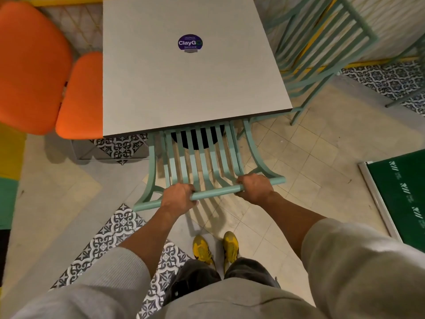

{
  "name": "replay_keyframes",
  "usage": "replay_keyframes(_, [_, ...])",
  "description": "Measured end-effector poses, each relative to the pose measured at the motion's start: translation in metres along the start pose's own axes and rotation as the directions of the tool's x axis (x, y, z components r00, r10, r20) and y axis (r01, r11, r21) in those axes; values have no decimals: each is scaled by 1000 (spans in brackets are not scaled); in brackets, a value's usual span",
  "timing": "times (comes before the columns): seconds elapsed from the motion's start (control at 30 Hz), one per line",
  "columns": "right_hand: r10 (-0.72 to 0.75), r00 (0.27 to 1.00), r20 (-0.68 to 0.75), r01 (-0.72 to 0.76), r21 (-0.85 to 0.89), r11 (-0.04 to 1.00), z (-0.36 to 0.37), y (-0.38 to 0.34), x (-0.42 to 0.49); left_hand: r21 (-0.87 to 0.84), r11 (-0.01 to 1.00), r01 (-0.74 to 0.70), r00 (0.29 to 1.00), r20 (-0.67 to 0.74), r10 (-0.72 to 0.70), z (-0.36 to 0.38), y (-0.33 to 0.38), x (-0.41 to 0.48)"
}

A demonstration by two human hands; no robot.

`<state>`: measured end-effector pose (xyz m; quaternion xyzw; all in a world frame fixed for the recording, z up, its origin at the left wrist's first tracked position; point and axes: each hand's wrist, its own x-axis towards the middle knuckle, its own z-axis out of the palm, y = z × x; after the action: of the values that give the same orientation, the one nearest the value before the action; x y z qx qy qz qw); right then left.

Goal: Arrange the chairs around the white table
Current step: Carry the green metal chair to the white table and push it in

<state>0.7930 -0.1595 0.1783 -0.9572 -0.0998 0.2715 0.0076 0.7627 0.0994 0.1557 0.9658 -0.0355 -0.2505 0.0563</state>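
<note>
— How do the chairs stand around the white table (pixel 193 84), going left to right?

— Left of the table, the orange chair (pixel 46 72) sits with its seat tucked against the table's edge; I judge that one placed. At the table's near edge is the mint slatted chair (pixel 202 162), seat pushed partly under the top. My left hand (pixel 178 198) is wrapped tight round its top rail, my right hand (pixel 251 187) likewise, fingers curled closed on the bar.

— And right of the table?

— A second mint chair (pixel 322 47) stands off the far right corner, angled, not tucked in. That one looks left to do.

— So how far along?

— I'd say past halfway: this chair nearly home, though slightly skewed to the table's edge.
</note>
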Motion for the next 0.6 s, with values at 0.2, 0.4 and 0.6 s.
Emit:
replay_keyframes(0.2, [33,998,-55,-34,-13,999,-4,8,-20,-69,997,-46,998,40,49,-14,10,1])
replay_keyframes(0.4, [106,983,-151,-95,79,992,-1,34,-61,-11,977,-212,977,25,212,-29,52,5])
replay_keyframes(0.6, [233,958,-167,-205,169,964,13,77,-113,29,926,-376,925,-42,377,-39,114,3])
